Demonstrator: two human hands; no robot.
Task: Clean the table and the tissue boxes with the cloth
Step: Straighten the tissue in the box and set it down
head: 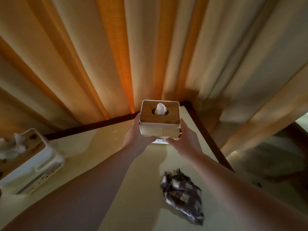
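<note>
Here both hands are clamped on the same thing: the left hand point(135, 134) presses and curls against the left wall of a square tissue box point(160, 121) while the right hand point(182, 135) grips its right wall and lower front corner, so the box sits squeezed between the two palms at about twelve o'clock from the person, out by the far corner of the table point(103, 140). Whether the box rests on the surface or is lifted just off it cannot be told; a pale slab shows under its front edge, partly covered by fingers. A white tissue point(160, 108) stands up from the hole in the wooden lid. Nearer, at about five o'clock from the box, the checked cloth point(182, 192) lies crumpled on the tabletop, touched by neither hand. A second tissue box point(31, 160) lies tipped at about nine o'clock, cut by the frame edge. The likeliest trouble, I judge, is the lid or base slipping free if the squeeze loosens, or the box being set too near the corner and toppling off. The dim light blurs the small label and the floor beyond the table edge.
</note>
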